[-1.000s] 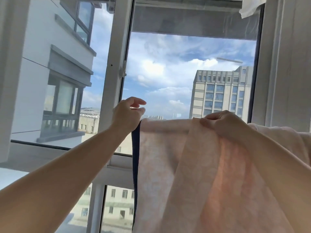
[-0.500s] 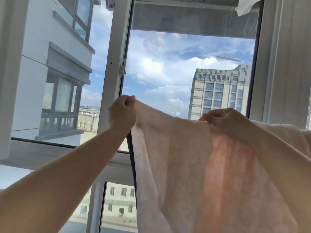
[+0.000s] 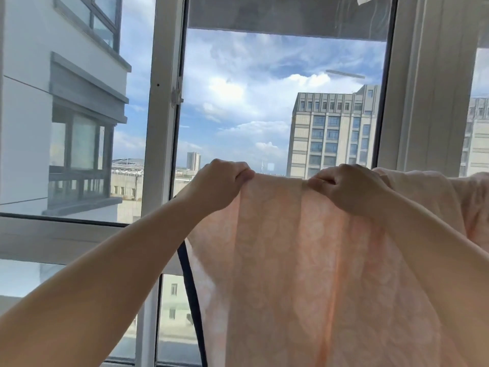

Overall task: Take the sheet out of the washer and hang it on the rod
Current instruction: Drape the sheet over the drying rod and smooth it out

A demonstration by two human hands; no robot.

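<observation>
Sunny window (image 3: 285, 107) behind, left hand (image 3: 219, 186) and right hand (image 3: 352, 189) each pinch the thin peach patterned sheet's (image 3: 304, 274) top edge in curled fingers, probably spreading it flat to dry.

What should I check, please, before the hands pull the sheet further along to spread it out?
1. Left hand has a grip on the sheet's top edge: ok, fingers are curled round it.
2. Right hand has a grip on the top edge: ok, it pinches the fabric.
3. Fabric between the hands is taut: ok, the edge runs nearly straight.
4. Sheet actually lies over the rod: cannot tell, no rod shows under the fabric.
5. Fabric right of the right hand is spread: not ok, it looks bunched.
6. Dark cord at the sheet's left edge is free of the fabric: cannot tell.
</observation>
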